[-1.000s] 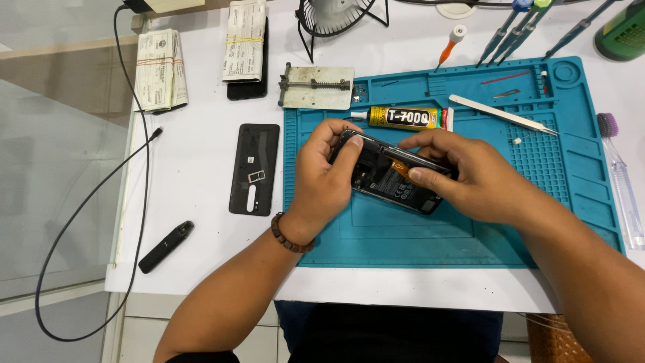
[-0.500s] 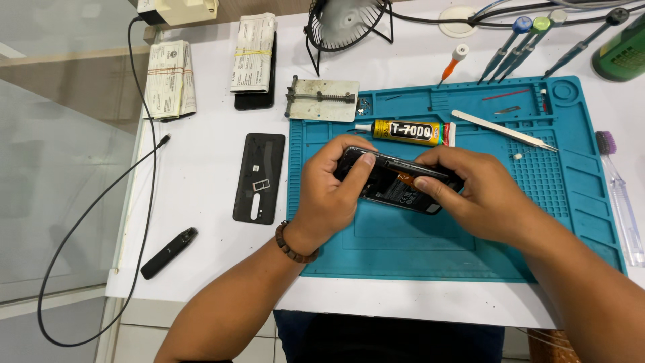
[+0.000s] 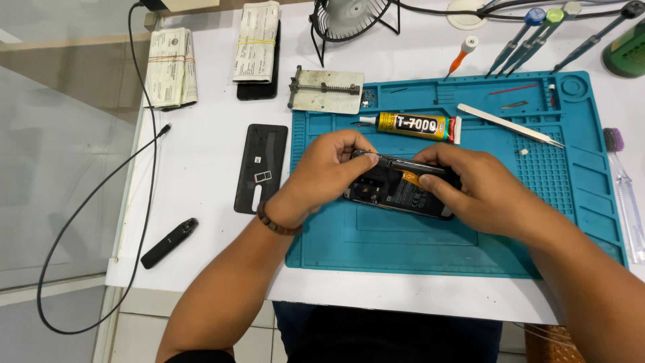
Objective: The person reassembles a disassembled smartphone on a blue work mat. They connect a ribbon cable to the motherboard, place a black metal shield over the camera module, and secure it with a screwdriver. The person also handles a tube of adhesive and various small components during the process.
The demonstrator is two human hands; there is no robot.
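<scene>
An opened black phone [image 3: 396,189] with its back off lies tilted on the blue work mat [image 3: 416,235]. My left hand [image 3: 322,168] grips its left end, thumb and forefinger pinching the upper edge. My right hand [image 3: 480,188] covers and holds its right end, fingers pressing on the inner parts. A yellow glue tube [image 3: 413,126] lies just beyond the phone. The phone's black back cover [image 3: 261,167] rests on the white table to the left of the mat.
White tweezers [image 3: 510,126] and a metal holder plate [image 3: 327,90] lie at the mat's far edge. Several screwdrivers [image 3: 537,33], a small fan [image 3: 349,20], two bundled packets [image 3: 171,67], a black stick-shaped device [image 3: 169,242], a cable [image 3: 87,195] and a purple brush [image 3: 625,195] surround the mat.
The view shifted slightly. Both hands stay on the phone, with my left fingers moving along its upper edge.
</scene>
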